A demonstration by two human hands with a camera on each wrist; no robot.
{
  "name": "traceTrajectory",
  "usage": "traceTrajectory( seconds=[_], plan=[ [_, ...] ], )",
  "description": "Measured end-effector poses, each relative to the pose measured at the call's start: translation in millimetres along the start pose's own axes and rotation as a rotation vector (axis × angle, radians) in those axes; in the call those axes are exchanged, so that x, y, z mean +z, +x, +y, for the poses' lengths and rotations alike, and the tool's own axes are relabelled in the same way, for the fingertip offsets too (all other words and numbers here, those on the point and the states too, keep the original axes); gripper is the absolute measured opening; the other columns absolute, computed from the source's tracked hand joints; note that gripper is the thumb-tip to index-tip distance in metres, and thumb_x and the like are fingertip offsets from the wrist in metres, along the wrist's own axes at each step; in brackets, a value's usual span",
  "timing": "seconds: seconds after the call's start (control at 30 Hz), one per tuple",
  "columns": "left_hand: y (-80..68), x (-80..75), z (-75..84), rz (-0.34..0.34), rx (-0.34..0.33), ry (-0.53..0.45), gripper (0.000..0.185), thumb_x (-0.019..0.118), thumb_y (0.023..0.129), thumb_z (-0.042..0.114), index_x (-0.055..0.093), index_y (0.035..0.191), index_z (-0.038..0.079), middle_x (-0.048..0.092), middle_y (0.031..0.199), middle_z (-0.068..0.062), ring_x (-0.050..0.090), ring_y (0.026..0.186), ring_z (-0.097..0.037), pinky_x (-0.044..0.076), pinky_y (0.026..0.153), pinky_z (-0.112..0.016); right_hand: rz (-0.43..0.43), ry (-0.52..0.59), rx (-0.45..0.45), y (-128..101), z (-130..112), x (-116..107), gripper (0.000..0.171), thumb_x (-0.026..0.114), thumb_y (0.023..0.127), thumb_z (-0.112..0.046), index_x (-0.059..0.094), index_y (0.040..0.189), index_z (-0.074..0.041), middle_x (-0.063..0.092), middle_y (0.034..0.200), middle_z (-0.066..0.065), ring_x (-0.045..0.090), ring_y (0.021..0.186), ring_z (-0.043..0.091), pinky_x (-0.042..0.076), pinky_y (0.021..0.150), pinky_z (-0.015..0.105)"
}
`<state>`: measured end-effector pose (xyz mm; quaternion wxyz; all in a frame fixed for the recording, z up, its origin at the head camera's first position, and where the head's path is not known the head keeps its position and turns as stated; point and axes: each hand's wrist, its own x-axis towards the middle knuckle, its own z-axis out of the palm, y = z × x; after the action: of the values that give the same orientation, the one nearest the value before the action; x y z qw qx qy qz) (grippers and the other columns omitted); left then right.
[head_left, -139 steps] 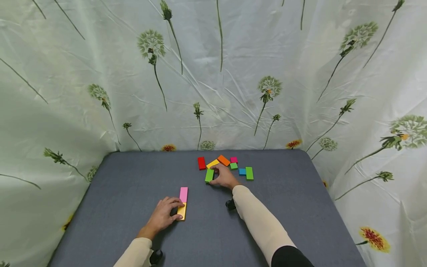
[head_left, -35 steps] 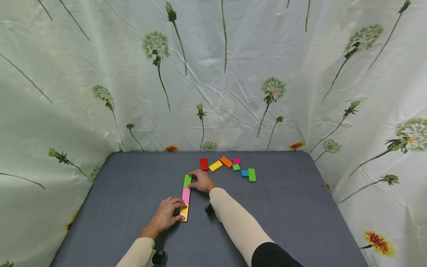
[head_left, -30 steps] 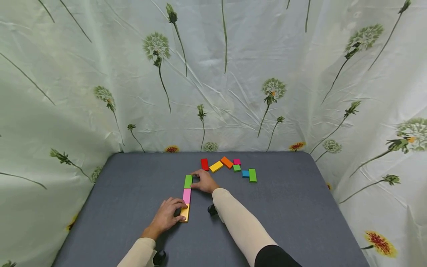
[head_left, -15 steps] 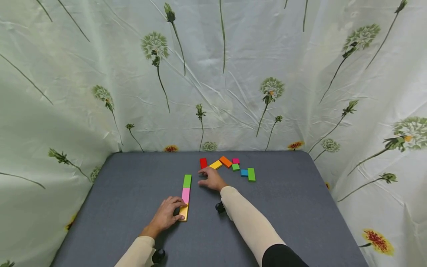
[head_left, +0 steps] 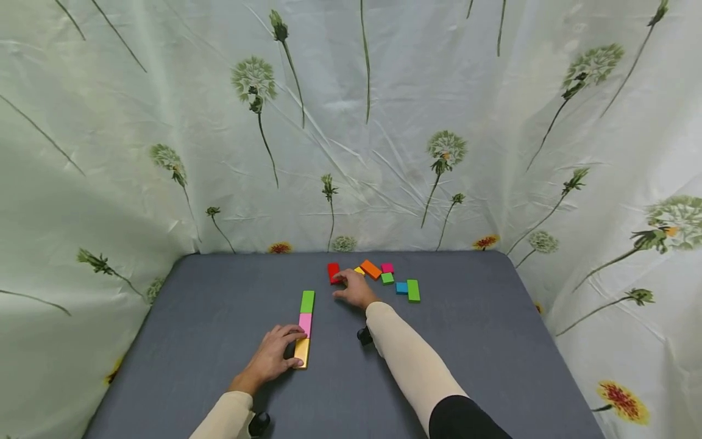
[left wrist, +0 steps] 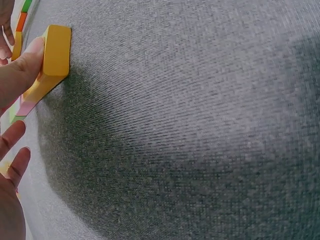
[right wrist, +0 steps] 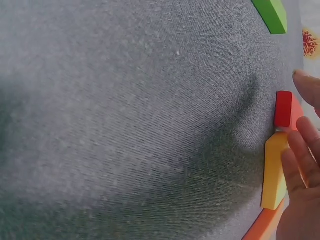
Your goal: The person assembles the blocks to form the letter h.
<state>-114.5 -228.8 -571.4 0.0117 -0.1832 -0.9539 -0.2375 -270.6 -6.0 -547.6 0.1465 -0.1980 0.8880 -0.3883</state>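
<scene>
In the head view, a flat yellow block [head_left: 301, 353], a pink block [head_left: 304, 324] and a light green block [head_left: 308, 301] lie end to end in a straight row. My left hand [head_left: 270, 355] is beside the row's near end. Its thumb touches the yellow block in the left wrist view, while other fingers extend apart from it. My right hand [head_left: 358, 290] reaches over the far group, thumb and fingers apart and holding nothing. Those fingers overlap a red block [right wrist: 283, 109] and a second yellow block [right wrist: 274, 172] in the right wrist view.
Right of the red block lie an orange block [head_left: 370, 269], a magenta block [head_left: 387, 267], a small green block [head_left: 387, 278], a blue block [head_left: 401, 288] and a longer green one [head_left: 414, 291]. A flowered curtain [head_left: 351, 152] hangs behind the grey table [head_left: 471, 341].
My right hand carried the light green block left to the pink block's far end and let it go. It has since moved back right toward the red block. My left hand stays by the row.
</scene>
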Motion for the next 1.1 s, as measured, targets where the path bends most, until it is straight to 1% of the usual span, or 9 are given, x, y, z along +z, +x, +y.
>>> traceTrajectory(
  seconds=[0.1, 0.2, 0.3, 0.4, 0.5, 0.63, 0.77, 0.9, 1.1],
  plan=[
    [0.8, -0.2, -1.1, -0.008, 0.003, -0.001, 0.051, 0.088, 0.066, 0.020, 0.069, 0.112, 0.009, 0.061, 0.118, -0.004, 0.053, 0.105, -0.025, 0.041, 0.086, -0.048, 0.021, -0.042, -0.014, 4.7, 0.4, -0.2, 0.042, 0.076, 0.083, -0.012, 0.062, 0.121, -0.003, 0.058, 0.117, 0.011, 0.055, 0.109, 0.026, 0.043, 0.097, 0.040],
    [1.5, -0.2, -2.6, -0.017, -0.014, -0.011, 0.052, 0.088, 0.065, 0.021, 0.069, 0.111, 0.009, 0.061, 0.119, -0.004, 0.053, 0.105, -0.025, 0.040, 0.085, -0.047, 0.038, -0.077, -0.024, 10.7, 1.2, -1.2, 0.045, 0.078, 0.080, -0.012, 0.062, 0.121, -0.002, 0.059, 0.115, 0.012, 0.056, 0.108, 0.026, 0.043, 0.096, 0.041],
    [2.7, -1.0, -4.4, -0.025, -0.023, -0.027, 0.052, 0.089, 0.064, 0.021, 0.069, 0.111, 0.010, 0.061, 0.119, -0.004, 0.052, 0.105, -0.025, 0.040, 0.086, -0.047, 0.056, -0.073, -0.003, 16.8, 1.8, -3.0, 0.048, 0.080, 0.079, -0.011, 0.061, 0.122, -0.003, 0.058, 0.113, 0.012, 0.057, 0.106, 0.027, 0.044, 0.094, 0.041],
    [3.0, -1.6, -7.5, -0.017, -0.011, -0.045, 0.053, 0.089, 0.063, 0.020, 0.069, 0.111, 0.010, 0.061, 0.118, -0.005, 0.053, 0.104, -0.025, 0.039, 0.085, -0.048, 0.068, -0.071, 0.005, 22.8, 0.8, -3.9, 0.051, 0.080, 0.078, -0.011, 0.060, 0.124, -0.002, 0.057, 0.114, 0.012, 0.057, 0.106, 0.027, 0.045, 0.093, 0.040],
    [3.0, -2.3, -9.8, -0.008, 0.006, -0.066, 0.053, 0.090, 0.062, 0.020, 0.069, 0.110, 0.010, 0.061, 0.118, -0.005, 0.053, 0.102, -0.025, 0.039, 0.084, -0.048, 0.081, -0.080, 0.009, 28.4, -0.5, -3.8, 0.055, 0.081, 0.077, -0.009, 0.058, 0.127, -0.002, 0.056, 0.118, 0.014, 0.056, 0.108, 0.028, 0.044, 0.094, 0.041],
    [2.7, -3.8, -8.9, -0.020, 0.002, -0.087, 0.053, 0.090, 0.062, 0.022, 0.069, 0.110, 0.011, 0.061, 0.117, -0.004, 0.053, 0.102, -0.025, 0.040, 0.084, -0.049, 0.062, -0.104, 0.021, 35.6, 1.1, -3.3, 0.061, 0.081, 0.076, -0.008, 0.056, 0.131, -0.004, 0.054, 0.128, 0.014, 0.054, 0.114, 0.028, 0.042, 0.098, 0.042],
    [2.5, -5.2, -6.8, -0.026, -0.003, -0.088, 0.053, 0.089, 0.062, 0.023, 0.070, 0.111, 0.011, 0.061, 0.117, -0.005, 0.053, 0.101, -0.025, 0.039, 0.085, -0.049, 0.016, -0.131, 0.018, 39.9, -0.1, -2.9, 0.064, 0.080, 0.076, -0.005, 0.053, 0.134, -0.004, 0.051, 0.135, 0.015, 0.051, 0.120, 0.029, 0.040, 0.100, 0.043],
    [2.7, -5.0, -5.9, -0.024, 0.006, -0.090, 0.053, 0.089, 0.062, 0.022, 0.070, 0.111, 0.010, 0.061, 0.118, -0.006, 0.053, 0.101, -0.025, 0.039, 0.085, -0.049, -0.009, -0.171, 0.028, 43.3, 0.2, -1.4, 0.064, 0.078, 0.077, -0.002, 0.052, 0.135, -0.004, 0.052, 0.136, 0.014, 0.051, 0.119, 0.029, 0.040, 0.100, 0.042],
    [2.2, -3.1, -6.7, -0.025, -0.014, -0.091, 0.054, 0.089, 0.063, 0.022, 0.070, 0.112, 0.010, 0.061, 0.119, -0.005, 0.052, 0.102, -0.024, 0.039, 0.086, -0.049, -0.026, -0.163, 0.055, 47.7, 2.3, -0.2, 0.063, 0.074, 0.077, 0.002, 0.051, 0.136, -0.003, 0.052, 0.136, 0.014, 0.052, 0.117, 0.028, 0.041, 0.099, 0.041]
  ],
)
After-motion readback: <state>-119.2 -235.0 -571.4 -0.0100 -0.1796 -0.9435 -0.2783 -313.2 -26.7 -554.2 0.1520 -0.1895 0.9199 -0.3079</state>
